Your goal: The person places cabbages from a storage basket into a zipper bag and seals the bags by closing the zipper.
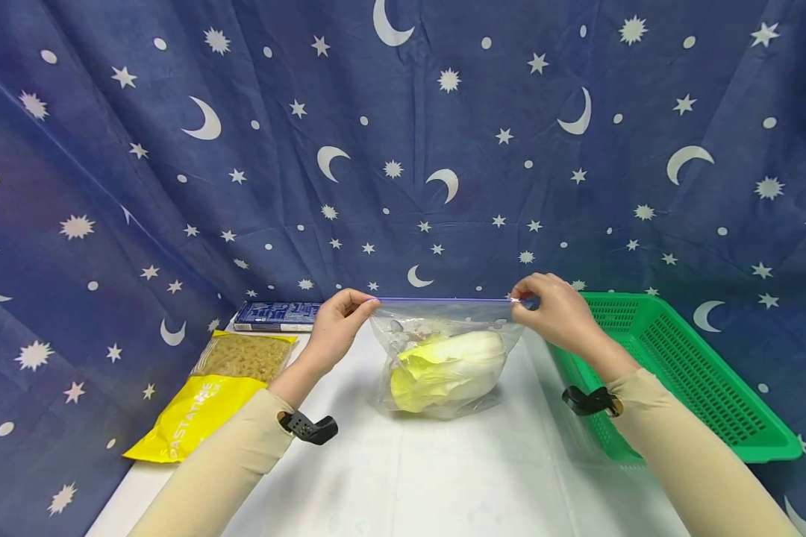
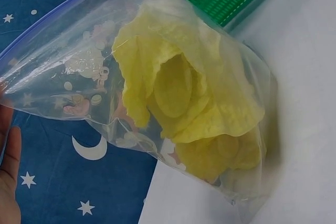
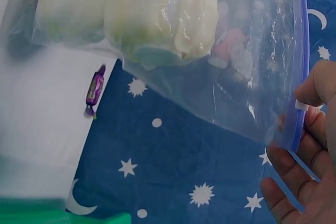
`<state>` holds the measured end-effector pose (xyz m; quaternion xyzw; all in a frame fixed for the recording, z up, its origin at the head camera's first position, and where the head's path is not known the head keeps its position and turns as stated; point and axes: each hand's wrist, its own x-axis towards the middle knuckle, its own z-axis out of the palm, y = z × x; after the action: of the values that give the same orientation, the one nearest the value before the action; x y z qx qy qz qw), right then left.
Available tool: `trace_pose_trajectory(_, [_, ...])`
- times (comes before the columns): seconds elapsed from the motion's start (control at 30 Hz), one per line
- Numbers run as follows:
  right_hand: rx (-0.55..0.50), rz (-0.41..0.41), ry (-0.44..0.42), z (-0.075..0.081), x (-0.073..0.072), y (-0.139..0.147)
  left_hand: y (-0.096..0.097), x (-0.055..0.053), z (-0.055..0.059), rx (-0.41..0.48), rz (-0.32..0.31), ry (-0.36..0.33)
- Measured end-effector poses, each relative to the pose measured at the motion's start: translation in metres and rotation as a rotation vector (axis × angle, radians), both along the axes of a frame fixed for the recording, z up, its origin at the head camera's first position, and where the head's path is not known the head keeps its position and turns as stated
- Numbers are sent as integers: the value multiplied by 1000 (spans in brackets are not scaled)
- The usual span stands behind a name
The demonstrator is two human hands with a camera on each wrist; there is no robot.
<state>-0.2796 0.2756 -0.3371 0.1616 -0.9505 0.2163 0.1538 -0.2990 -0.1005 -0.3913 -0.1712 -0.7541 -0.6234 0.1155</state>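
Observation:
A clear zip bag (image 1: 443,321) with a purple seal strip stands upright on the white table, a napa cabbage (image 1: 453,369) lying inside it. Yellow leaf ends (image 2: 178,87) face left and the pale stem end (image 3: 157,19) faces right. My left hand (image 1: 339,324) pinches the top left corner of the bag at the strip. At the other end, my right hand (image 1: 557,313) pinches the white slider (image 3: 301,105) near the top right corner. The strip runs straight between both hands.
Left of the bag lies a yellow pasta bag (image 1: 208,399), with a blue box (image 1: 275,316) behind it. A green plastic basket (image 1: 685,373) stands at the right. In the right wrist view, a purple-wrapped candy (image 3: 95,90) lies near the table's back edge.

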Motion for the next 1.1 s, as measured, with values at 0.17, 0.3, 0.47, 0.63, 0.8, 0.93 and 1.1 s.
trace_pose_trajectory(0.17, [0,-7,-6,-1,2,8,0,1,0,21,-11,13])
trace_pose_trajectory(0.3, [4,-14,-20,0,4,13,0,0,0,39,-16,15])
trace_pose_trajectory(0.47, [-32,-10,-86,-1,5,14,0,-2,0,49,-26,9])
trace_pose_trajectory(0.63, [-186,23,-238,-8,3,16,-2,-3,0,66,-55,-22])
trace_pose_trajectory(0.8, [-399,87,-348,-16,1,21,-5,1,2,83,-72,-67])
trace_pose_trajectory(0.93, [-542,102,-428,-19,-1,21,-7,1,2,105,-107,-129])
trace_pose_trajectory(1.1, [-666,91,-487,-15,-5,15,-10,-2,3,76,-125,-182])
